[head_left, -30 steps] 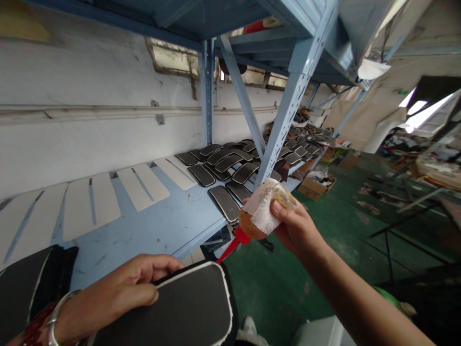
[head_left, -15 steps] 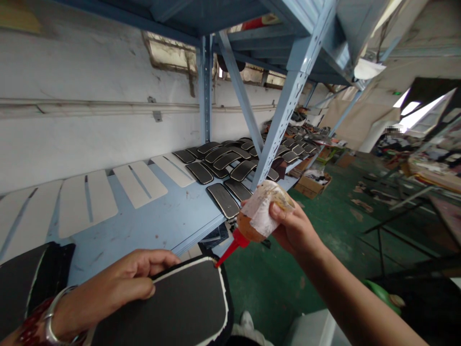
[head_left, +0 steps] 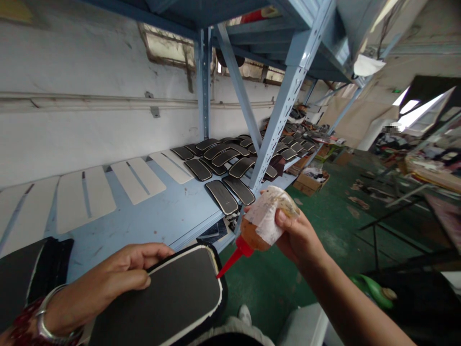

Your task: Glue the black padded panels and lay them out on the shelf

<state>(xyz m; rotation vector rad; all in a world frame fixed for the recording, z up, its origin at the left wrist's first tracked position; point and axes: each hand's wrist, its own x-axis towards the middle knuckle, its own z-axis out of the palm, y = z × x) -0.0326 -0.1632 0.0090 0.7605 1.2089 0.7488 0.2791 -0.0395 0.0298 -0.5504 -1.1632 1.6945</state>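
A dark padded panel point(head_left: 162, 298) with rounded corners and a pale line along its border is held by my left hand point(head_left: 126, 271), thumb on top and fingers at the far edge. My right hand point(head_left: 295, 230) is wrapped round a glue bottle point(head_left: 264, 221) tipped downward, with amber liquid and a whitish wrap. Its red nozzle point(head_left: 232, 262) points at the panel's right border, the tip at the pale line. More dark padded pieces point(head_left: 21, 274) are stacked at the lower left.
Pale flat strips point(head_left: 86, 197) lie on the blue shelf table point(head_left: 144, 226). Several dark panels point(head_left: 221, 197) are spread farther back, beside a blue metal post point(head_left: 277, 120). A green bottle point(head_left: 374, 290) is at the lower right, and a cardboard box point(head_left: 311, 180) stands on the floor.
The nozzle tip has moved from the panel's upper right corner down along its right border. The panel and my left hand sit slightly higher and farther left in view.
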